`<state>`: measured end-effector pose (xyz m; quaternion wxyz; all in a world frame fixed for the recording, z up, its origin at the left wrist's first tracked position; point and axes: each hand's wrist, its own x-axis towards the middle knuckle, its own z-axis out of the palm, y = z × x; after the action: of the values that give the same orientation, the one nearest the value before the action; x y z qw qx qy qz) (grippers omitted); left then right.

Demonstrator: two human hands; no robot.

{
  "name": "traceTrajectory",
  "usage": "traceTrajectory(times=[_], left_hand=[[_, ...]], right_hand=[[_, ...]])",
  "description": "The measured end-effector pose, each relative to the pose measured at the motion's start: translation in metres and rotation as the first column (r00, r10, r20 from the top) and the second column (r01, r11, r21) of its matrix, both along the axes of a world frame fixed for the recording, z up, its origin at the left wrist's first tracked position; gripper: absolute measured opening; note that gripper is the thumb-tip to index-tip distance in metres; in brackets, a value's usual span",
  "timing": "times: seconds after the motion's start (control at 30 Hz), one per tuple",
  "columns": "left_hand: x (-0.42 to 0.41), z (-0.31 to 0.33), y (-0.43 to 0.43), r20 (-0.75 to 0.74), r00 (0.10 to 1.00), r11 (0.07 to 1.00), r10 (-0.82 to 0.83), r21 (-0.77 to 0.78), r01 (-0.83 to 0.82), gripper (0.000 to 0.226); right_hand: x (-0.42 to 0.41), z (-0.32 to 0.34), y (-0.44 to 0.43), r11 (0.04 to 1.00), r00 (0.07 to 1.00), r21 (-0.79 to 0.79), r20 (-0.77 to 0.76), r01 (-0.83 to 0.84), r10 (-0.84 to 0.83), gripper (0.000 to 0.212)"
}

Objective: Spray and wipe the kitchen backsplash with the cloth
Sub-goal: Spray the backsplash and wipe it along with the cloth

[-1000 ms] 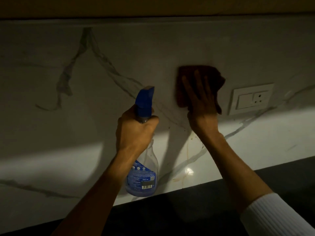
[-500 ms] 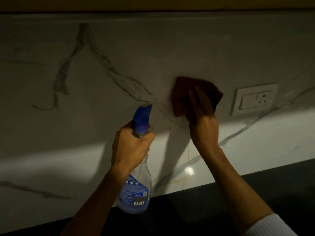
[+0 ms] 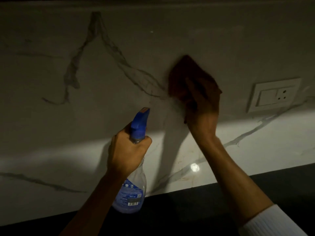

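Observation:
The backsplash point(image 3: 68, 133) is white marble with grey veins, dim at the top and lit along the bottom. My right hand point(image 3: 202, 108) presses a dark reddish-brown cloth point(image 3: 184, 74) flat against the wall, right of centre; the cloth looks blurred. My left hand point(image 3: 127, 150) grips the neck of a clear spray bottle point(image 3: 134, 188) with a blue trigger head, its nozzle pointing up toward the wall. The bottle hangs a little below and left of the cloth, apart from it.
A white switch-and-socket plate point(image 3: 272, 94) sits on the wall just right of the cloth. A dark countertop point(image 3: 204, 210) runs along the bottom edge under the backsplash. A dark ledge lines the top of the wall.
My right hand slid the cloth down the wall, then back up and a little left. The spray bottle dropped lower with my left hand, and the view shifted slightly.

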<state>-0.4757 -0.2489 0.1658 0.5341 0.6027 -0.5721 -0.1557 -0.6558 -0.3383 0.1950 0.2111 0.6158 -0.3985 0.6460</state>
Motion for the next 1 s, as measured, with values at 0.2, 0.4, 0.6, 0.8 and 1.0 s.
traceTrajectory(times=[0.2, 0.4, 0.6, 0.8, 1.0], left_hand=[[0.006, -0.003, 0.004, -0.069, 0.997, 0.999, 0.026, -0.028, -0.028, 0.024], [0.009, -0.006, 0.005, -0.056, 0.998, 1.000, 0.013, -0.026, -0.014, 0.023], [0.006, -0.011, 0.002, -0.035, 0.999, 1.000, -0.008, -0.010, 0.008, 0.023], [-0.014, -0.012, -0.002, 0.001, 0.997, 0.997, -0.075, 0.020, 0.075, 0.024], [-0.019, -0.021, -0.008, -0.004, 0.996, 0.996, -0.092, 0.007, 0.092, 0.010]], right_hand=[[0.020, -0.032, 0.006, 0.999, 0.943, 0.013, -0.328, -0.046, 0.047, 0.046], [-0.013, -0.082, 0.008, 0.999, 0.788, 0.051, -0.615, 0.004, 0.028, 0.052], [-0.038, -0.058, 0.000, 0.991, 0.999, 0.136, 0.053, 0.001, -0.008, 0.039], [-0.025, -0.109, 0.008, 0.991, 0.917, 0.128, -0.400, 0.048, 0.007, 0.046], [-0.062, -0.119, 0.004, 0.974, 1.000, 0.226, 0.030, -0.002, -0.005, 0.051]])
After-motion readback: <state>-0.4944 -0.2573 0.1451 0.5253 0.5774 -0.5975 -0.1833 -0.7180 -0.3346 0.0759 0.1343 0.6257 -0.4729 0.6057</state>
